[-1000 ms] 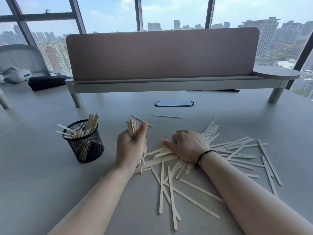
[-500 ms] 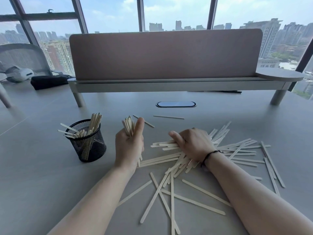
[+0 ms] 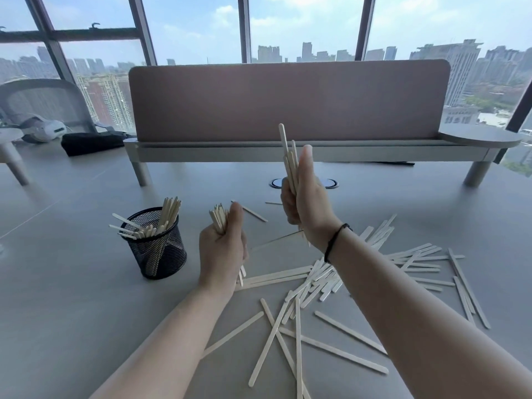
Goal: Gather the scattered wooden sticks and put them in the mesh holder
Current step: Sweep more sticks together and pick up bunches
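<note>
While both hands are raised off the table, a bundle of wooden sticks is gripped in each. Left hand: fingers curled tight around an upright bundle, lower ends sticking out below the fist. Right hand: held higher, fingers wrapped around a second bundle, thumb pressed along it, tips pointing up. Mesh holder is seen standing left of the left hand, apart from it, already part-filled with sticks leaning against its rim. Remaining scattered sticks are spread flat on the table below and right of the hands, many crossed over each other. A partition screen is seen at the table's far side.
</note>
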